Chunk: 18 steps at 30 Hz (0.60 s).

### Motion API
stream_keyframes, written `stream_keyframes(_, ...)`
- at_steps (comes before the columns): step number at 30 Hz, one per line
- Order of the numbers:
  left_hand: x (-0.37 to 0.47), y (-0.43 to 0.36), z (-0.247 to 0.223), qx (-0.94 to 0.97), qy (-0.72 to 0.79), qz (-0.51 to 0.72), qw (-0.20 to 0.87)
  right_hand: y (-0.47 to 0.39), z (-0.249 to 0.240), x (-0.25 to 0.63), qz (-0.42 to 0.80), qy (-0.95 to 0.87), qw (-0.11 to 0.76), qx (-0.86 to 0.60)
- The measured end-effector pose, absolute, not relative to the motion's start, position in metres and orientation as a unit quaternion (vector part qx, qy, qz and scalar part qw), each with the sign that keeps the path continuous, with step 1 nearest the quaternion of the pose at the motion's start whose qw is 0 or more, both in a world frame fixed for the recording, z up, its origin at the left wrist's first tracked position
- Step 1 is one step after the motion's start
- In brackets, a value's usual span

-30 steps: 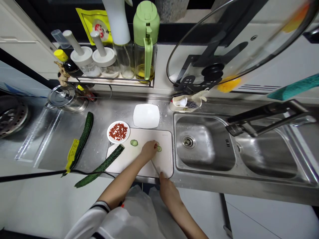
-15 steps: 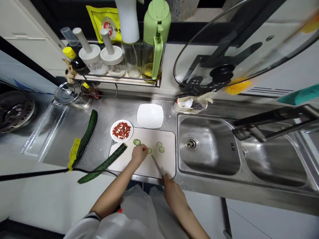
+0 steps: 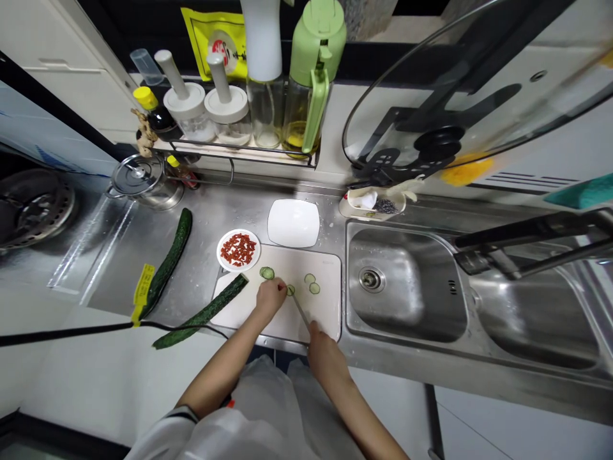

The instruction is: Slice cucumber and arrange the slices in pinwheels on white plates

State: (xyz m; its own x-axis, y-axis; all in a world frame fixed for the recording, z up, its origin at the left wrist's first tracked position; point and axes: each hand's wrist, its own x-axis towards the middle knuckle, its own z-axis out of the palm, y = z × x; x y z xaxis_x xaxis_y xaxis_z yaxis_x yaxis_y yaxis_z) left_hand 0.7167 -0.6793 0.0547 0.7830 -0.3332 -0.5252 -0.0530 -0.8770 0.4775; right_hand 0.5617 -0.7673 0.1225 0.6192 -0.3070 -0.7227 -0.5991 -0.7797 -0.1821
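My right hand (image 3: 327, 354) is wrapped round the handle of a knife (image 3: 301, 312), whose blade points up and left. The blade's tip touches or lies right at a thin cucumber slice (image 3: 290, 291) on the white cutting board (image 3: 282, 326). My left hand (image 3: 271, 298) is closed, its fingertips pinching the left edge of that slice. Above it lies a small stack of cucumber slices (image 3: 267, 273), and two more slices (image 3: 314, 289) rest to the right. A cut cucumber (image 3: 211, 310) lies across the board's left edge, its cut end toward the stack.
A plate of chopped red pieces (image 3: 238, 250) and a white dish (image 3: 293, 223) stand behind the board. A whole cucumber (image 3: 172, 255) lies left, near a yellow-tagged black cable (image 3: 86, 333). The sink (image 3: 407, 275) is right; a steel pot (image 3: 148, 182) stands back left.
The knife tip has moved up and left against the slice, and my right hand has shifted slightly with it. My left hand stays by the slice. The whole view has shifted a little.
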Motion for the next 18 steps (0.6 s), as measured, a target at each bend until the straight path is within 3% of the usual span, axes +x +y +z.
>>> stream_keyframes(18,0.7173,-0.6792,0.0542,0.915,-0.105,-0.315,0.231,-0.7680,0.1236,0.5705,0.358,0.251,0.231,-0.869)
